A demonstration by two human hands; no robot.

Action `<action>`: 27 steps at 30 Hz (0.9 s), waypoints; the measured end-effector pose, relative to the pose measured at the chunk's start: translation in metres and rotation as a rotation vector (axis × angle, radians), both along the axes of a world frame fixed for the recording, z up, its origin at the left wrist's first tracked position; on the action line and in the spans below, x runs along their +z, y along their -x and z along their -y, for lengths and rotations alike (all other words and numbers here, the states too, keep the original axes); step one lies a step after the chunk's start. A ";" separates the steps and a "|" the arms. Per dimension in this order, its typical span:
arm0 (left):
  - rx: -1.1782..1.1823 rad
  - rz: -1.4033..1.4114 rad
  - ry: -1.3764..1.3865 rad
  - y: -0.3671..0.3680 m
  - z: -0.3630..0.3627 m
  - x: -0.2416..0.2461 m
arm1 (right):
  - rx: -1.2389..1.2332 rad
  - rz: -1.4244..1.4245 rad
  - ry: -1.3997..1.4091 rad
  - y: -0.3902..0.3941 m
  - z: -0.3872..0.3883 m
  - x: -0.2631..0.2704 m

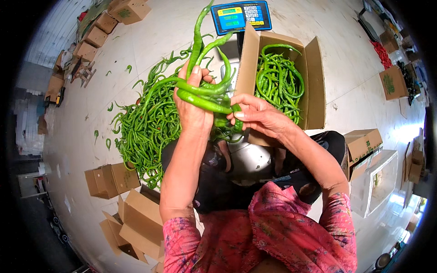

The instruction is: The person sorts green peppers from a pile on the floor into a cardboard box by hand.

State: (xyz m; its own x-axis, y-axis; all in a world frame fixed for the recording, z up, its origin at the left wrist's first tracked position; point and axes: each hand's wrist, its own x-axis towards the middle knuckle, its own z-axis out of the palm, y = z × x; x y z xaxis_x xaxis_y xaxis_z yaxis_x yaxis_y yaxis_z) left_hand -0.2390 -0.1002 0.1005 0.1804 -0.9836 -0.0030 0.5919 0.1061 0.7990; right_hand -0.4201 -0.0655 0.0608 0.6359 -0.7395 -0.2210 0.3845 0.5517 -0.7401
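Note:
Several long green chili peppers are bunched in my left hand, some pointing up past the thumb and others curving out to the right. My right hand pinches a curled green pepper between thumb and fingers, just right of the bunch. Below and left of my hands spreads a big heap of green peppers on the floor. Right behind my right hand, an open cardboard box with raised flaps holds many more green peppers.
A digital scale display stands at the box's far side, its metal platform partly hidden. Open cardboard boxes lie at lower left. A white foam box and a carton sit at right. Stray peppers dot the floor.

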 end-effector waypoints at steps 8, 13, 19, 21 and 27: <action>0.196 0.047 0.119 -0.021 0.003 0.015 | -0.172 -0.424 0.458 -0.079 0.022 -0.023; 0.281 0.055 0.195 -0.036 0.002 0.020 | -0.406 -0.709 0.619 -0.111 0.021 -0.039; 0.354 0.052 0.271 -0.060 -0.004 0.032 | -0.294 -0.405 0.138 -0.148 0.046 -0.043; 0.270 0.015 0.265 -0.065 -0.005 0.033 | -0.252 -0.268 0.053 -0.171 0.052 -0.048; 0.008 -0.226 0.200 -0.068 -0.003 0.026 | -0.049 -0.369 0.373 -0.144 0.062 -0.036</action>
